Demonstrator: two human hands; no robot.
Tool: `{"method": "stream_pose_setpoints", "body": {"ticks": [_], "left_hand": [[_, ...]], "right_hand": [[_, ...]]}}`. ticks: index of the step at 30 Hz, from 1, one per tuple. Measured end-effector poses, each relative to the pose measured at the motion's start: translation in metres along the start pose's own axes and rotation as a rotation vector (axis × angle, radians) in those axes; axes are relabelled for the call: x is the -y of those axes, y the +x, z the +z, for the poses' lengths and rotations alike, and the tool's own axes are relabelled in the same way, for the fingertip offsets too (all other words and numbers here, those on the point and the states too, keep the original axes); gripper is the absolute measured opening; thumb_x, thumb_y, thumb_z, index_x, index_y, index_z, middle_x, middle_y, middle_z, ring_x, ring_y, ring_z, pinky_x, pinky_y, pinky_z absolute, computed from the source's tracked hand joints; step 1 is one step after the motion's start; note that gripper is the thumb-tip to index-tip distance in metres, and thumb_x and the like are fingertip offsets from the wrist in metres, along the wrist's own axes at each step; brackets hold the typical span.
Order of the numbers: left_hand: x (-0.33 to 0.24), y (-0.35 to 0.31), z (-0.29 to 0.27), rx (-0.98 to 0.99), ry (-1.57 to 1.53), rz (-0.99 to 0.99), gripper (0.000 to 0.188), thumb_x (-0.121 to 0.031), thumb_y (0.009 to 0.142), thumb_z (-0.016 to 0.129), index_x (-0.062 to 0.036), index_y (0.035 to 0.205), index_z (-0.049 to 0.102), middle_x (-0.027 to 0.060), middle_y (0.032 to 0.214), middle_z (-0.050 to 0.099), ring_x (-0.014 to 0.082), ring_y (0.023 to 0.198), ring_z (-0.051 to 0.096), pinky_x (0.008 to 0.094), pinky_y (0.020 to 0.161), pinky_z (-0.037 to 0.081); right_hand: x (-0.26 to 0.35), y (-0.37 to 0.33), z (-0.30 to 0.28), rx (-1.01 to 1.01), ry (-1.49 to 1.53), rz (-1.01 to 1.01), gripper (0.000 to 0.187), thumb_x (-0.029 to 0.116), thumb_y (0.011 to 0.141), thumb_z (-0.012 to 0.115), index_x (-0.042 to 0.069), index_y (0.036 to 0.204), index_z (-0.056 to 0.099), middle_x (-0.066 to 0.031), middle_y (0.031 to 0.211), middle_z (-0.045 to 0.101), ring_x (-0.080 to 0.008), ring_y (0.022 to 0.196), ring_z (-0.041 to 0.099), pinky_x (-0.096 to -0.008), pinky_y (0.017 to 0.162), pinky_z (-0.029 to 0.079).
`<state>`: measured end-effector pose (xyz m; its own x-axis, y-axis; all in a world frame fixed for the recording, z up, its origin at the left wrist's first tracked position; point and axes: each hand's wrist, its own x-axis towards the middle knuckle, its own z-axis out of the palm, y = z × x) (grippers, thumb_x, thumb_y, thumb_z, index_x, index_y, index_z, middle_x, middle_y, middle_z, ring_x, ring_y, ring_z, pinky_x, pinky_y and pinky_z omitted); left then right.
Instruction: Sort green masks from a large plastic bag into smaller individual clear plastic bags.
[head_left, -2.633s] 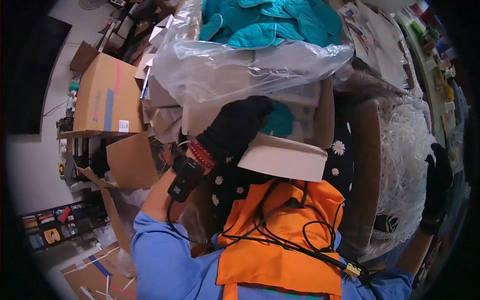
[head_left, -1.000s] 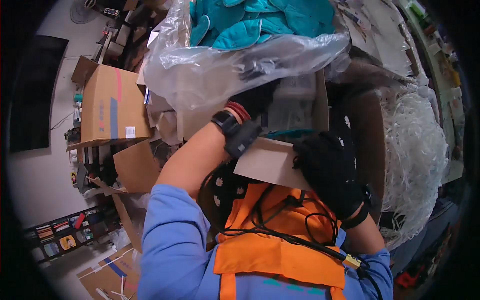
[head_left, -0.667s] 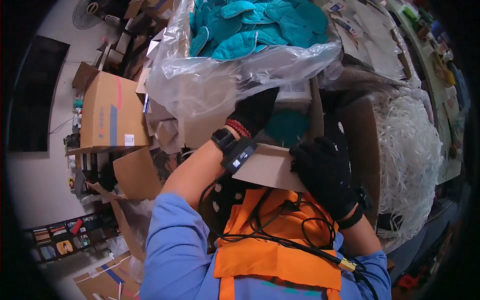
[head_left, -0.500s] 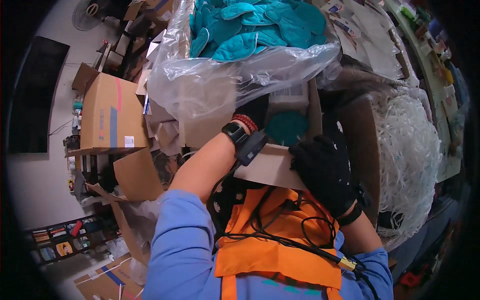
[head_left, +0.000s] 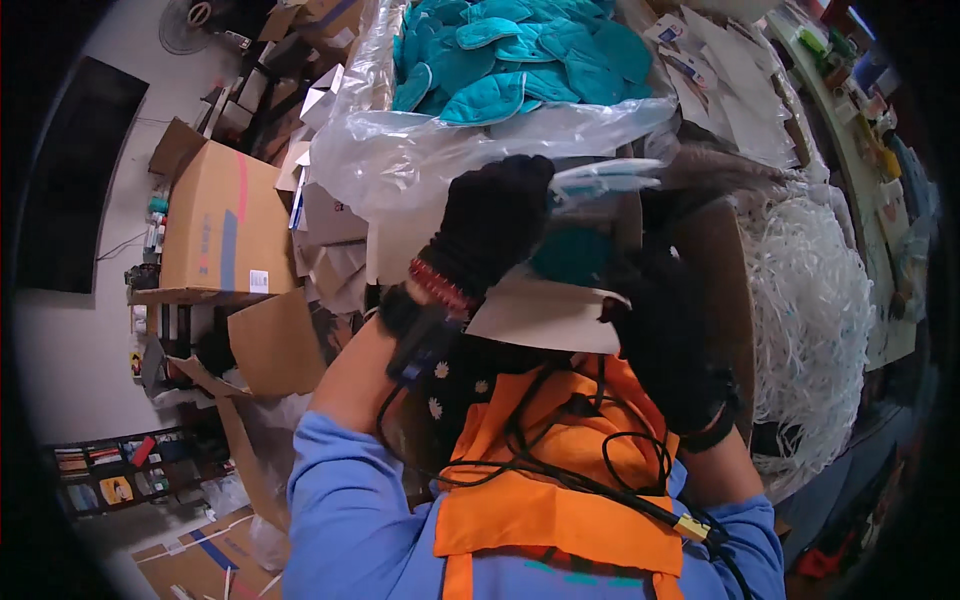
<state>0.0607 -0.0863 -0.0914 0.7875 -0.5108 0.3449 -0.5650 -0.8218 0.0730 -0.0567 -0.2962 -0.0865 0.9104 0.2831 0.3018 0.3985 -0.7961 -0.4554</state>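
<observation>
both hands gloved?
Yes. The left hand and the right hand each wear a black glove, working at the open cardboard box below the clear bag of teal pieces.

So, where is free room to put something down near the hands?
Almost none. The brown cardboard box holds a clear packet with the left hand on it, the right hand beside. The clear bag of teal pieces crowds above, white shredded paper rightward.

A cluttered worktop (head_left: 760, 110) — white shredded strips (head_left: 810, 300), papers (head_left: 730, 70), a clear bag of teal pieces (head_left: 500, 110).
</observation>
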Motion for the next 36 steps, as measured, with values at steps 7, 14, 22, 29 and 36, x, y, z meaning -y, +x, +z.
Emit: {"method": "stream_pose_setpoints", "body": {"ticks": [7, 14, 22, 29, 36], "left_hand": [[-0.028, -0.034, -0.09, -0.054, -0.497, 0.081, 0.026, -0.02, 0.077, 0.068, -0.0069, 0.1, 0.067, 0.0129, 0.089, 0.068, 0.0298, 0.079, 0.066, 0.0365, 0.069, 0.053], [-0.042, -0.084, -0.093, 0.264, -0.824, -0.285, 0.03, -0.028, 0.085, 0.066, -0.0085, 0.107, 0.065, 0.0119, 0.082, 0.064, 0.0245, 0.075, 0.063, 0.0344, 0.069, 0.049], [-0.084, -0.144, -0.005, 0.054, -0.608, 0.09, 0.011, -0.015, 0.09, 0.057, -0.0053, 0.093, 0.062, 0.0121, 0.088, 0.062, 0.0325, 0.08, 0.063, 0.0399, 0.071, 0.051], [-0.097, -0.138, -0.007, 0.232, -1.098, -0.222, 0.018, -0.014, 0.094, 0.053, -0.0021, 0.101, 0.063, 0.0136, 0.094, 0.066, 0.0248, 0.087, 0.065, 0.0345, 0.078, 0.05], [-0.102, -0.154, 0.02, 0.202, -1.479, -0.417, 0.033, -0.021, 0.099, 0.047, -0.005, 0.127, 0.053, 0.0144, 0.125, 0.056, 0.0235, 0.115, 0.055, 0.0335, 0.097, 0.045]], "right_hand": [[0.045, 0.04, -0.054, -0.121, 0.071, -0.156, 0.028, 0.012, 0.075, 0.073, 0.005, 0.101, 0.065, -0.0127, 0.107, 0.063, -0.0305, 0.105, 0.058, -0.0409, 0.09, 0.046], [0.02, 0.013, -0.033, 0.081, 0.134, -0.153, 0.015, 0.015, 0.085, 0.069, 0.003, 0.094, 0.065, -0.0106, 0.085, 0.065, -0.0266, 0.08, 0.064, -0.0349, 0.073, 0.051], [0.005, -0.061, 0.028, 0.233, 0.418, 0.041, 0.025, 0.027, 0.085, 0.07, 0.003, 0.094, 0.068, -0.0154, 0.088, 0.067, -0.0302, 0.081, 0.065, -0.0366, 0.071, 0.051], [0.027, -0.068, 0.012, 0.276, 0.407, 0.136, 0.017, 0.02, 0.088, 0.067, 0.003, 0.094, 0.068, -0.0151, 0.088, 0.068, -0.0284, 0.081, 0.065, -0.0346, 0.071, 0.051], [0.056, -0.092, 0.015, 0.226, 0.676, -0.094, 0.009, 0.014, 0.08, 0.065, 0.007, 0.086, 0.066, -0.0112, 0.079, 0.065, -0.0296, 0.075, 0.063, -0.0375, 0.064, 0.048]]}}
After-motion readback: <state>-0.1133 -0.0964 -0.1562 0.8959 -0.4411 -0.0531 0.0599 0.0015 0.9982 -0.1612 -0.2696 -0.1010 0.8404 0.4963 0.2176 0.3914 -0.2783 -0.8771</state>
